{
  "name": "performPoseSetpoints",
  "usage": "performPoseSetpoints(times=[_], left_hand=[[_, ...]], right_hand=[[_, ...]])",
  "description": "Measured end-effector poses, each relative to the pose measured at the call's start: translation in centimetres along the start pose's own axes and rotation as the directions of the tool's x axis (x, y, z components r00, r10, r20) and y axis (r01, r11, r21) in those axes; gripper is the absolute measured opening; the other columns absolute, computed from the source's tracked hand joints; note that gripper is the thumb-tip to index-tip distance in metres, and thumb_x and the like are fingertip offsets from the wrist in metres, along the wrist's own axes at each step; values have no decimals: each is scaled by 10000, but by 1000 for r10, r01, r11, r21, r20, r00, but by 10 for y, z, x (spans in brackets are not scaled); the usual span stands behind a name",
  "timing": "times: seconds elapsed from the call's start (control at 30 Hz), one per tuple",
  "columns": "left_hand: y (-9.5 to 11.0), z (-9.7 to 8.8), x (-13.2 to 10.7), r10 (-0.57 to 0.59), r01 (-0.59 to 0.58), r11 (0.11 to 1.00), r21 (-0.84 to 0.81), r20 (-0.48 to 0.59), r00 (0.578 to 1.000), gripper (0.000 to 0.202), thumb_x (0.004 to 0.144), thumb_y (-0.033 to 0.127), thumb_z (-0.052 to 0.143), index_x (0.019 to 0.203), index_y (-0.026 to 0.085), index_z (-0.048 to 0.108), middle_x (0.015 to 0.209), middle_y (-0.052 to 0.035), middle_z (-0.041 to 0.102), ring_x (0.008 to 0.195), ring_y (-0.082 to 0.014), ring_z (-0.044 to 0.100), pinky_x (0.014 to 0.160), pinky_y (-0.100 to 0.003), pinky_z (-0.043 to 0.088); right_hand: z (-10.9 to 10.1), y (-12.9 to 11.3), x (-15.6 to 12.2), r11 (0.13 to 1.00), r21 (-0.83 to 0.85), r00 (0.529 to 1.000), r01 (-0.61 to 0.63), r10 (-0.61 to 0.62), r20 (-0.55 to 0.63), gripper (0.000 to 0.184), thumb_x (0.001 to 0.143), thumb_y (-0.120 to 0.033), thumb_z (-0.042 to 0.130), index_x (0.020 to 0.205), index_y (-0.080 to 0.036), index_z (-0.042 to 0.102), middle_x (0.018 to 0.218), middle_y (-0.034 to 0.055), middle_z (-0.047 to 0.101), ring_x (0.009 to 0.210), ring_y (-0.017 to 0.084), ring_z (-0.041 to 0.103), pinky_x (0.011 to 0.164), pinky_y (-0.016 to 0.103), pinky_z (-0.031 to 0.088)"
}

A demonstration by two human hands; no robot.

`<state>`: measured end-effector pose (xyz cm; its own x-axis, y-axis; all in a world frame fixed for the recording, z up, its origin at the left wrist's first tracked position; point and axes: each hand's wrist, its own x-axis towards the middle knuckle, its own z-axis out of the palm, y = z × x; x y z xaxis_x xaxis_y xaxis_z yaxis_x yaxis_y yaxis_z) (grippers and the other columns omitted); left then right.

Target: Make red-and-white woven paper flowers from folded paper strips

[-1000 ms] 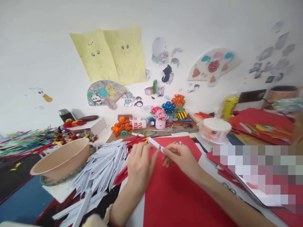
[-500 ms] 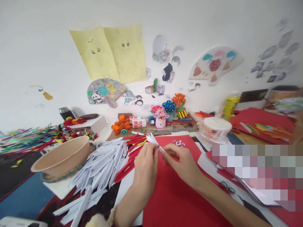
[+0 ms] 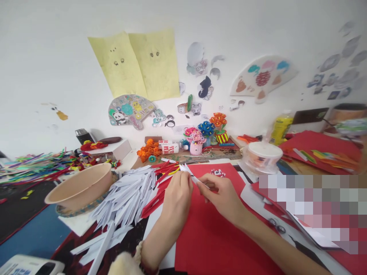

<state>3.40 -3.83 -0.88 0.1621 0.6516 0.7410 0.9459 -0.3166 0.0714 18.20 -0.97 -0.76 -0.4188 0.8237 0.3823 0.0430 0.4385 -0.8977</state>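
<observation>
Folded white paper strips (image 3: 195, 178), gathered into a small bundle, are held between my hands above the red sheet (image 3: 209, 229). My left hand (image 3: 177, 194) pinches the bundle near its middle, where a small dark band partly shows, and the paper ends fan out beyond the fingers. The lower right end is between the thumb and fingers of my right hand (image 3: 219, 193). Behind that hand lies a small red-and-white folded paper piece (image 3: 218, 173). To the left of my left hand are a heap of white folded strips (image 3: 123, 194) and several red strips (image 3: 155, 198).
A beige bowl (image 3: 80, 187) stands at left. Flower ornaments (image 3: 196, 143) line the back near the wall. A lidded round tub (image 3: 263, 152), a yellow bottle (image 3: 281, 128) and red paper (image 3: 321, 149) are at right. Two metal balls (image 3: 276, 225) lie beside my right forearm.
The view has shifted slightly left. My left fingers have closed further over the bundle's middle, covering more of the dark band. Both hands still hold the paper.
</observation>
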Motion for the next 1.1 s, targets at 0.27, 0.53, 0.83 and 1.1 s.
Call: performPoseSetpoints(times=[0.27, 0.53, 0.83, 1.1], left_hand=[[3, -2, 1, -121, 120, 958, -262, 14, 993, 77, 906, 151, 481, 870, 186, 540, 786, -6, 623, 670, -122, 596, 624, -221, 458], [5, -4, -3, -75, 55, 981, -185, -103, 992, 100, 914, 153, 499, 944, 179, 591, 853, -33, 696, 751, -145, 660, 684, -237, 487], [3, -8, -3, -6, -22, 990, -139, -198, 980, 82, 902, 151, 528, 943, 176, 594, 830, -35, 716, 731, -138, 683, 694, -230, 510], [6, -8, -2, -2, -31, 988, -148, -216, 976, 109, 908, 136, 498, 931, 177, 596, 818, -39, 714, 733, -144, 687, 696, -232, 523]], right_hand=[[-7, 8, 8, 962, 230, 989, -145, 148, 5, 286, 842, -437, 610, 720, -178, 612, 594, -18, 574, 461, 103, 527, 486, 242, 427], [-4, 7, 8, 749, 586, 949, -310, 275, 151, 318, 783, -451, 693, 721, -150, 610, 648, -12, 600, 488, 71, 502, 499, 209, 398], [-3, 10, 9, 588, 703, 913, -400, 324, 249, 300, 727, -411, 761, 703, -132, 653, 597, -21, 568, 476, 48, 442, 468, 184, 350], [-2, 12, 8, 550, 719, 900, -424, 343, 269, 259, 732, -385, 761, 752, -131, 715, 593, -12, 572, 463, 44, 423, 455, 185, 335]])
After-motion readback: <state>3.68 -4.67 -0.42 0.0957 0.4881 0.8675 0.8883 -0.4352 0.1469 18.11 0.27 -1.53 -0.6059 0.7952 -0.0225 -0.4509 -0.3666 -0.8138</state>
